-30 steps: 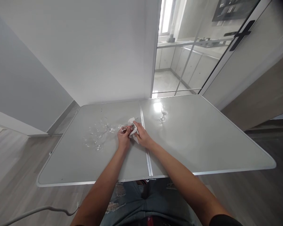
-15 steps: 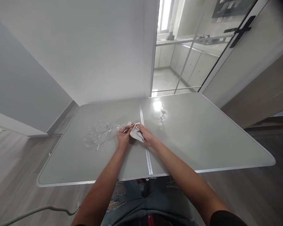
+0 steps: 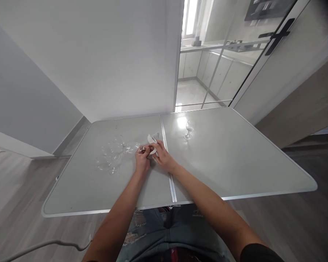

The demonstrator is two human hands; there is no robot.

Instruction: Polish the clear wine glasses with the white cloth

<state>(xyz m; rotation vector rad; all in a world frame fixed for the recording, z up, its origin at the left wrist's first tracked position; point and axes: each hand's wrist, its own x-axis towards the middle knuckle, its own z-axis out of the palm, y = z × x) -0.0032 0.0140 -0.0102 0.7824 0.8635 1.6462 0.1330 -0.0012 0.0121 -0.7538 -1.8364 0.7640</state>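
Note:
My left hand (image 3: 142, 159) is closed around a small clear stemmed glass (image 3: 141, 149) held just above the grey table (image 3: 224, 160). My right hand (image 3: 162, 155) is closed on a white cloth (image 3: 152, 139), which it presses against that glass; a corner of the cloth sticks up beyond my fingers. Both hands meet near the table's middle seam. Several more clear glasses (image 3: 110, 156) stand in a cluster just left of my left hand.
One clear stemmed glass (image 3: 188, 130) stands alone right of the seam, towards the back. A white wall rises behind the table; a glass door with a black handle (image 3: 275, 34) opens onto a kitchen at the right. A white cable (image 3: 40, 245) lies on the wooden floor.
The cloth has shifted in my right hand: it covered my fingers half a second ago, and now its corner points up behind the glass. My left hand has stayed put on the glass.

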